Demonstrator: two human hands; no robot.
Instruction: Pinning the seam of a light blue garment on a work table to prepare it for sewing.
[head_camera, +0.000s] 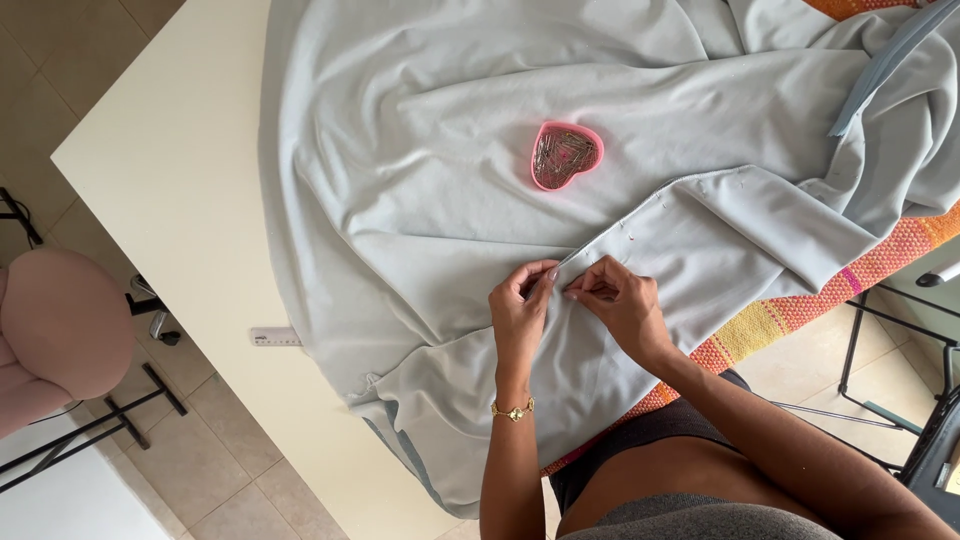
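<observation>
A large pale grey fabric lies spread over a cream table. My left hand and my right hand meet at a folded edge of the fabric near the front, both pinching the fold with their fingertips. Small pins dot that folded edge up toward the right. A pink heart-shaped box of pins rests on the fabric, a little beyond my hands. My left wrist wears a gold bracelet.
An orange and yellow woven cloth shows under the fabric at the right. A ruler end pokes out at the fabric's left edge. A pink padded stool stands on the tiled floor at left. Black metal frames stand at right.
</observation>
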